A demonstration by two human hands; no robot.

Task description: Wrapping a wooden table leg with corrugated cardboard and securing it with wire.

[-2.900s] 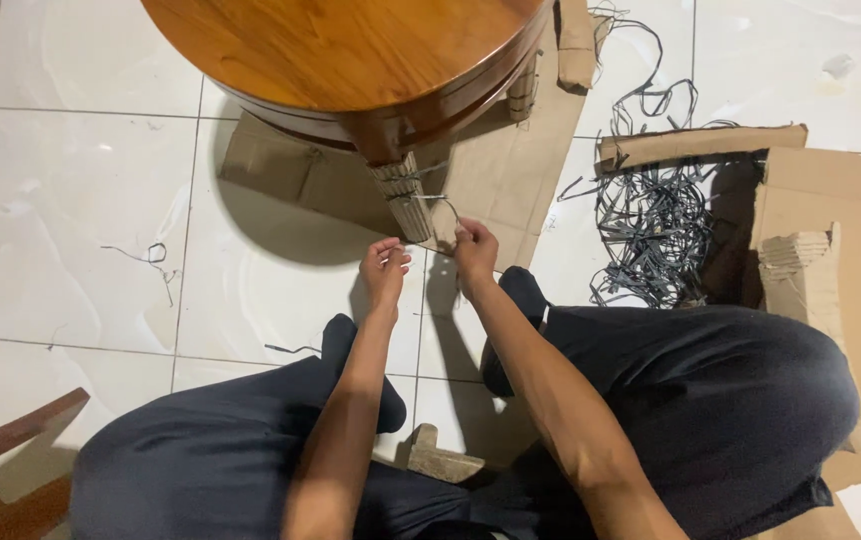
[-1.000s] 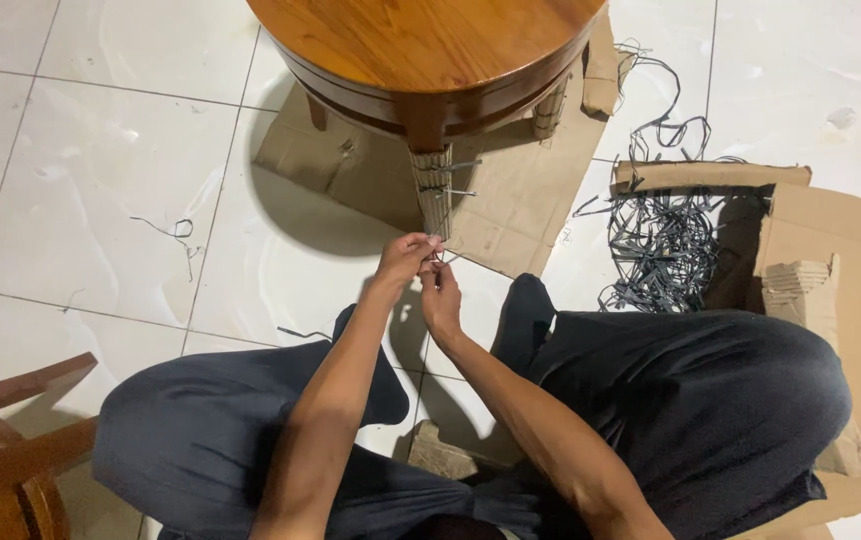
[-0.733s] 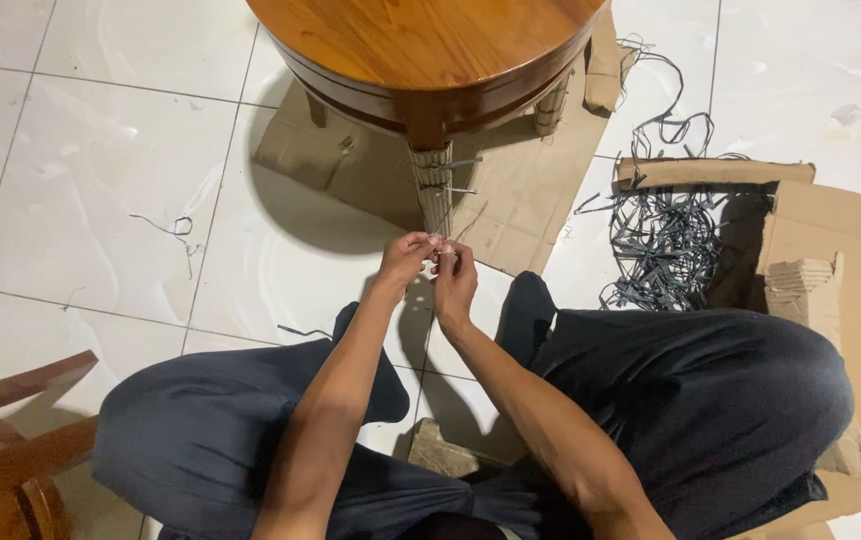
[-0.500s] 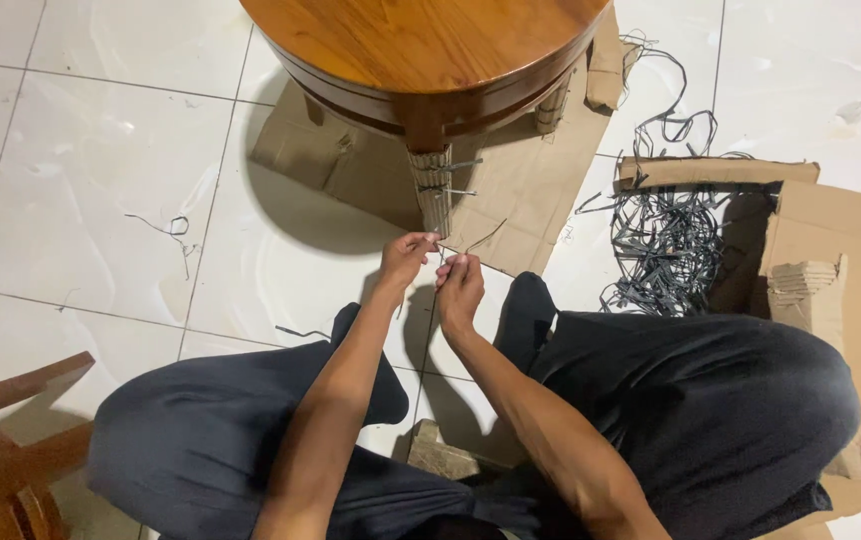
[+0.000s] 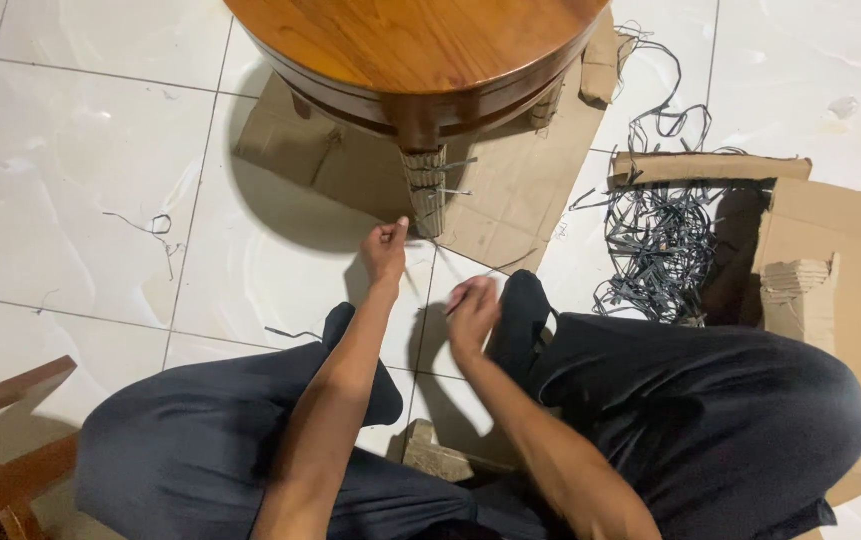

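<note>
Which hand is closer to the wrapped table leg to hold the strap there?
Probably the left hand. It is raised right beside the cardboard-wrapped table leg, fingers pinched at the thin grey strap. The right hand is lower, nearer the knees, gripping the strap's other end.

The two hands, pinched close together just below the wrapped table leg [image 5: 425, 188] half a second ago, have drawn apart. The left hand [image 5: 385, 250] has stayed up near the foot of the leg, fingertips pinched — while the right hand [image 5: 472, 315] has pulled back from the leg toward the person's knee, blurred with motion. A thin grey strap [image 5: 434, 262] now runs taut between them instead of being bunched at the fingertips. The loose strap end that curled up beside the leg — right side — has come down lower.
</note>
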